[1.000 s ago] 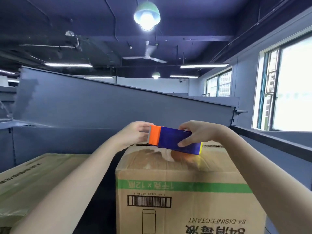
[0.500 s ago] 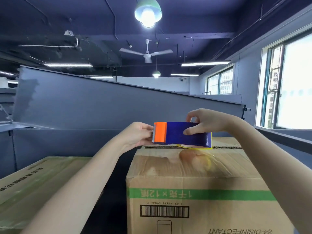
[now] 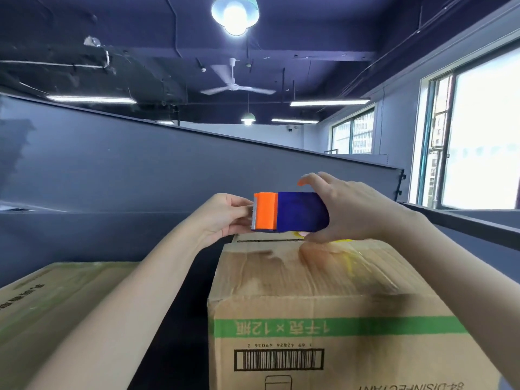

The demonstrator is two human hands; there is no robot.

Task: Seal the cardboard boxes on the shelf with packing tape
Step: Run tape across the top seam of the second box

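A blue and orange tape dispenser (image 3: 292,211) hovers just above the far edge of a cardboard box (image 3: 323,302) with a green stripe and barcode. My right hand (image 3: 346,209) grips the dispenser's blue body from the right. My left hand (image 3: 225,215) pinches at the serrated orange end, where the tape end would be; the tape itself is too thin to make out. The box top looks glossy and wrinkled. A second cardboard box (image 3: 50,302) lies lower at the left.
A tall grey shelf panel (image 3: 140,170) rises behind the boxes. A dark gap (image 3: 183,319) separates the two boxes. A grey rail (image 3: 464,223) runs along the right, with windows (image 3: 478,136) beyond it. Lamps and a ceiling fan hang overhead.
The dispenser has risen from the box top and sits a little higher. My right hand shifted its grip further round the blue body. The view moved closer to the box.
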